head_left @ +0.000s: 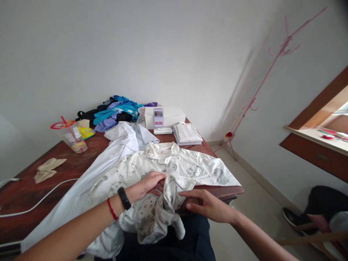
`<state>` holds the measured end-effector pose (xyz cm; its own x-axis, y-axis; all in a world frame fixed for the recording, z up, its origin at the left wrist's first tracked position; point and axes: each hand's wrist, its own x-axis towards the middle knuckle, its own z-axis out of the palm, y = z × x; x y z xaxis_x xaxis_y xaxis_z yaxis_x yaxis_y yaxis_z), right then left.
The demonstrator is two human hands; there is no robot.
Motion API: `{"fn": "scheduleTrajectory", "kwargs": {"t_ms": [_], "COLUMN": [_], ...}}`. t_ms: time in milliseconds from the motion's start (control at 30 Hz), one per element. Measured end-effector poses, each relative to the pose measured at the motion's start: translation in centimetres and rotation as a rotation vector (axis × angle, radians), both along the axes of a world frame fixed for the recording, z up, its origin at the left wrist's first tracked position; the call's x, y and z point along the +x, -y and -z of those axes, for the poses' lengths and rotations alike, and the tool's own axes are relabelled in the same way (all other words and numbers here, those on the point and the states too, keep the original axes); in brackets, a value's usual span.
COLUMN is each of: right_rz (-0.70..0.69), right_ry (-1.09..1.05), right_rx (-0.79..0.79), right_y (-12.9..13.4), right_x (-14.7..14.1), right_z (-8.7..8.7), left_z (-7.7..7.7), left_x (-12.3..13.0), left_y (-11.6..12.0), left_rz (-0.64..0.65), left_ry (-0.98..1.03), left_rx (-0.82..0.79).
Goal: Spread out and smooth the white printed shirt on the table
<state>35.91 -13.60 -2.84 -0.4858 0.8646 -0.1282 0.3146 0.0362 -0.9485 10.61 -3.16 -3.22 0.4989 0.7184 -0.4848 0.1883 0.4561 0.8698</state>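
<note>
A white pajama top (136, 168) with grey cartoon prints lies with its collar away from me, one sleeve stretched out to the right. Its front is partly undone, and the lower part hangs bunched over the table edge above my lap. My left hand (149, 185) is closed on the front edge at the middle, thumb on top and fingers partly hidden by cloth. To the right of that edge, my right hand (205, 204) has its index finger and thumb apart, the index fingertip at the fabric. Under the top's left side spreads a white garment (122, 139).
On the wooden table (92, 163) are a plastic cup with a straw (72, 136), a heap of clothes (119, 110), a white box (174, 116), a phone on a stand (158, 117) and folded clothes (187, 133). A white cable (40, 204) crosses the left. A pink coat rack (268, 74) stands right.
</note>
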Motion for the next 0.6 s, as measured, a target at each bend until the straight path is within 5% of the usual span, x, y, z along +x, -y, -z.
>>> {"fn": "scheduleTrajectory", "kwargs": {"t_ms": [200, 500, 600], "right_rz": [0.242, 0.278, 0.394], "right_ry": [-0.147, -0.210, -0.365], "right_rx": [-0.077, -0.081, -0.078], "right_y": [0.1, 3.2, 3.8], "right_x": [0.2, 1.6, 2.3], "right_z": [0.9, -0.5, -1.2], "left_z": [0.4, 0.4, 0.7], "left_x": [-0.3, -1.3, -2.1], "left_y": [-0.5, -1.9, -2.8], "left_rz": [0.000, -0.111, -0.106], "left_ry": [0.000, 0.100, 0.160], "left_rx": [-0.048, -0.236, -0.335]}}
